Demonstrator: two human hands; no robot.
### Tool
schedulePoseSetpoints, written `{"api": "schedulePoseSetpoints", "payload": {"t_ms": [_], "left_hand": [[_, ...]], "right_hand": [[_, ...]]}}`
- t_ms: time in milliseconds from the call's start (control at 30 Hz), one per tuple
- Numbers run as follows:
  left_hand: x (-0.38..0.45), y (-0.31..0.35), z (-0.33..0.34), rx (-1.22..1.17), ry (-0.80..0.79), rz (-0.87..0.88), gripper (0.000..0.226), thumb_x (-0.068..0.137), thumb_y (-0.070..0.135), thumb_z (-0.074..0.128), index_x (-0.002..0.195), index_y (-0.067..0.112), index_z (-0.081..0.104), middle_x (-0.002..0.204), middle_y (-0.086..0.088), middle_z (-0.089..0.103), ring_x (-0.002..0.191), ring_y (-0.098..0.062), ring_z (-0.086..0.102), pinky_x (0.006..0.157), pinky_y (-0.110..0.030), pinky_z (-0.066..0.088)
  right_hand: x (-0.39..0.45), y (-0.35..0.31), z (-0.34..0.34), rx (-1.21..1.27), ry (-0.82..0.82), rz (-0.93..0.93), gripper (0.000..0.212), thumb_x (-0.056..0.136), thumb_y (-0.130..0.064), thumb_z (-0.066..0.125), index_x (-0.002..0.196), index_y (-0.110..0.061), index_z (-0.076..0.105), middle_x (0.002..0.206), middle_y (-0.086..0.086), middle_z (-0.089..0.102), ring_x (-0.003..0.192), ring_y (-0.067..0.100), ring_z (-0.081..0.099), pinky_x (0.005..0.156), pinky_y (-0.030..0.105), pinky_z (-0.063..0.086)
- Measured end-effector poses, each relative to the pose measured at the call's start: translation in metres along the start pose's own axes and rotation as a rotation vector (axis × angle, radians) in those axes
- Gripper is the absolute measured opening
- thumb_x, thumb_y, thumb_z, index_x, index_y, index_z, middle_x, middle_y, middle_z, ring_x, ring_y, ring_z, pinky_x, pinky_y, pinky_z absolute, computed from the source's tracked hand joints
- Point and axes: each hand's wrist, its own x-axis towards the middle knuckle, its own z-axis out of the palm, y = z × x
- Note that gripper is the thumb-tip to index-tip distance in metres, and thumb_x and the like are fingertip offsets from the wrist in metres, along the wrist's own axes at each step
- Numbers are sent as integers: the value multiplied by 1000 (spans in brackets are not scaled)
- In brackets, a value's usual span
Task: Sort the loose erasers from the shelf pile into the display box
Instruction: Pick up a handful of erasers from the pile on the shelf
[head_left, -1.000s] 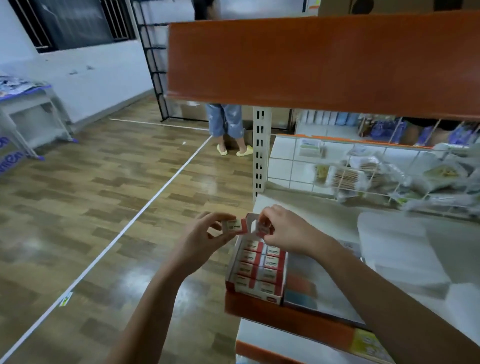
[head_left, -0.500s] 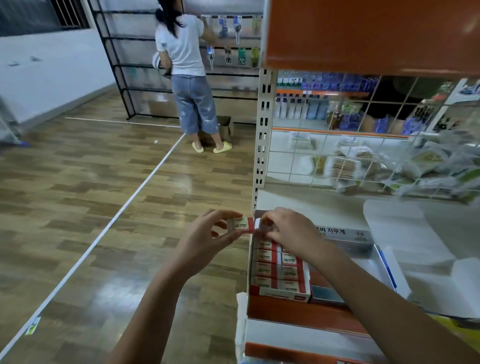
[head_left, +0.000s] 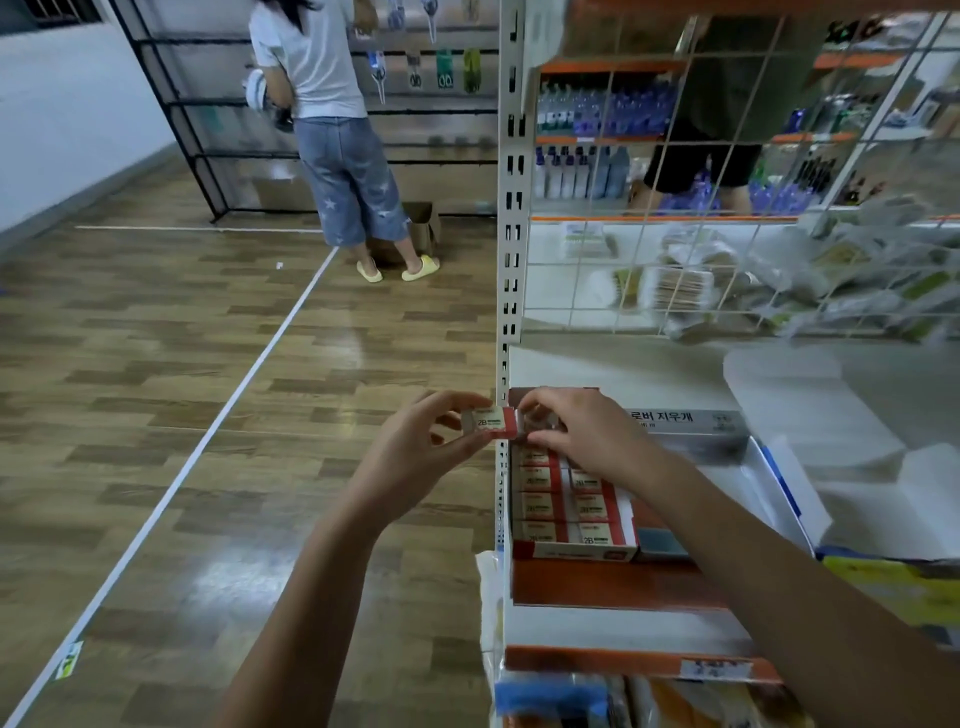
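Note:
The red display box (head_left: 566, 552) sits at the left front corner of the white shelf, with rows of red-and-white 2B erasers (head_left: 540, 506) lying in it. My left hand (head_left: 415, 457) pinches one loose 2B eraser (head_left: 491, 422) between thumb and fingers, just left of the box's far end. My right hand (head_left: 576, 431) hovers over the far end of the box with its fingertips curled on an eraser there; that eraser is mostly hidden under the fingers.
A white slotted upright post (head_left: 511, 208) stands just behind my hands. A grey-and-blue open carton (head_left: 769, 467) lies right of the box. A wire grid (head_left: 727, 260) backs the shelf. A person (head_left: 332, 130) stands at a far black rack on the wooden floor.
The view has tilted up, so the orange upper shelf has left the frame. Both hands keep their erasers at the far end of the box, hardly shifted.

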Motion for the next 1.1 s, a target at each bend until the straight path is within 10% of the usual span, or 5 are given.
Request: {"api": "schedulePoseSetpoints", "payload": {"t_ms": [467, 800, 1000, 1100], "left_hand": [[8, -5, 4, 66, -11, 20, 29, 77, 37, 66, 104, 42, 59, 105, 18, 59, 94, 0, 57, 79, -25, 51], [46, 17, 43, 597, -6, 206, 33, 82, 43, 64, 112, 29, 57, 112, 10, 61, 103, -11, 50, 84, -24, 40], [63, 24, 65, 733, 46, 246, 31, 88, 41, 58, 115, 27, 53, 113, 6, 60, 109, -16, 48, 90, -30, 37], [64, 26, 70, 801, 76, 282, 32, 88, 41, 58, 115, 26, 54, 113, 5, 60, 108, -17, 48, 91, -31, 37]], "right_hand": [[3, 2, 6, -120, -34, 1, 34, 95, -37, 48, 121, -21, 62, 118, -2, 58, 113, 16, 49, 94, 35, 43], [-49, 20, -37, -173, 221, 245, 19, 94, -36, 49, 94, -19, 58, 86, -9, 50, 78, 7, 49, 66, 21, 36], [-78, 5, -34, -115, -123, 411, 35, 94, -46, 44, 89, -15, 61, 83, 1, 67, 73, 12, 62, 61, 26, 49], [-80, 1, -25, -107, -134, 393, 30, 95, -40, 43, 72, -23, 51, 68, -8, 57, 59, 3, 51, 48, 21, 32]]}}
